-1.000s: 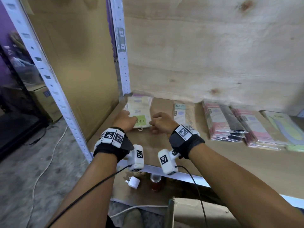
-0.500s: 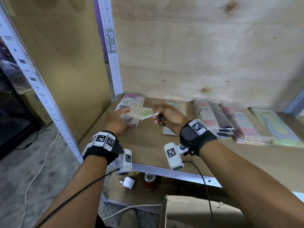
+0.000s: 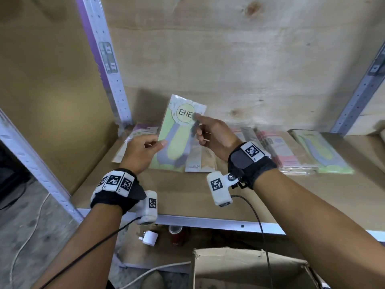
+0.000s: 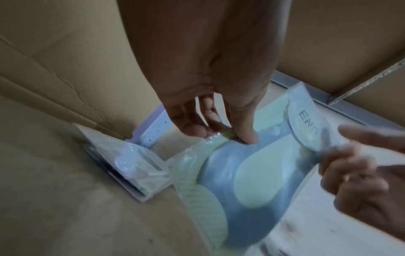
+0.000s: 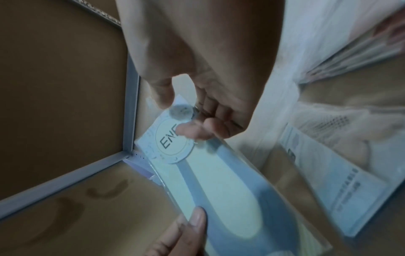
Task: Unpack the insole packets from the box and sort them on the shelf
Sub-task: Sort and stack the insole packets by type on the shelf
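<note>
A green and grey insole packet (image 3: 177, 134) with a round "ENE" label stands tilted upright above the wooden shelf (image 3: 187, 190), front face toward me. My left hand (image 3: 154, 143) pinches its left edge at mid height, seen close in the left wrist view (image 4: 228, 135). My right hand (image 3: 198, 126) pinches its upper right edge beside the label (image 5: 190, 128). Under it lie a purple-labelled packet (image 3: 143, 131) at the shelf's left corner and a beige packet (image 3: 200, 159). The open cardboard box (image 3: 250, 268) sits below, at the bottom edge.
Stacks of pink packets (image 3: 277, 151) and a green packet (image 3: 316, 151) lie to the right on the shelf. White metal uprights (image 3: 108, 65) frame the bay, with plywood behind. A white plug (image 3: 149, 237), a jar and cables lie on the floor under the shelf.
The green packet has been lifted off the left pile and swung from flat to upright facing me. Both hands rose with it.
</note>
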Available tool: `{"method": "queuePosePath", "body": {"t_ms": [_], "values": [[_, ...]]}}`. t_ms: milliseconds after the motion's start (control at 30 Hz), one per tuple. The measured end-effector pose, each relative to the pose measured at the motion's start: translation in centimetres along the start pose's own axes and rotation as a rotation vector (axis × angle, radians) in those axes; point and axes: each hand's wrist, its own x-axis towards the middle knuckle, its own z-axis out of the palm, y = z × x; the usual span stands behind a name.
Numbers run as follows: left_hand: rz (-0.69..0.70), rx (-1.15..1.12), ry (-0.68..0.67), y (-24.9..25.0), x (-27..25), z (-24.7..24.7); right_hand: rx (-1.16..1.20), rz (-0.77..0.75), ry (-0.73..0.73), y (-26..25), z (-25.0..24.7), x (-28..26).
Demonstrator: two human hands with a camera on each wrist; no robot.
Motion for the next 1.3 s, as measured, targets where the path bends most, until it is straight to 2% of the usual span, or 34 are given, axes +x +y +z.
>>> {"method": "queuePosePath", "body": {"t_ms": [133,200,433,500,700,800,967,1033,1167,1300], "values": [[-0.068,-0.234,-0.033,0.5,0.5,1.2,-0.309,-0.025,0.059,1.4,-0.9,-0.2],[-0.12,-0.335,-0.054,0.5,0.8,1.9,-0.388,-0.014,0.056,2.0,-1.0,-0.4],[-0.369,-0.579,-0.147,0.1,1.2,4.0,-0.236,0.093,-0.062,2.9,-2.6,-1.2],[-0.409,-0.57,-0.117,0.2,1.5,4.2,-0.258,0.106,-0.067,2.8,-2.9,-1.5],[-0.409,-0.649,0.111,0.1,2.5,3.4,-0.644,0.147,-0.243,2.2,-3.6,-2.3],[-0.419,-0.597,0.126,-0.3,2.4,2.8,-0.839,0.137,-0.358,1.6,-3.5,-2.7],[-0.482,-0.544,0.159,-0.9,1.9,2.1,-0.943,0.103,-0.39,1.3,-3.4,-3.0],[-0.51,-0.544,0.154,-0.8,1.7,1.9,-0.964,0.077,-0.398,1.3,-3.4,-3.1],[-0.495,-0.55,0.052,-0.6,1.4,2.0,-0.963,0.097,-0.397,1.3,-3.6,-3.1],[-0.493,-0.727,-0.059,-0.7,1.1,1.9,-0.93,0.125,-0.392,1.3,-3.8,-3.5]]}}
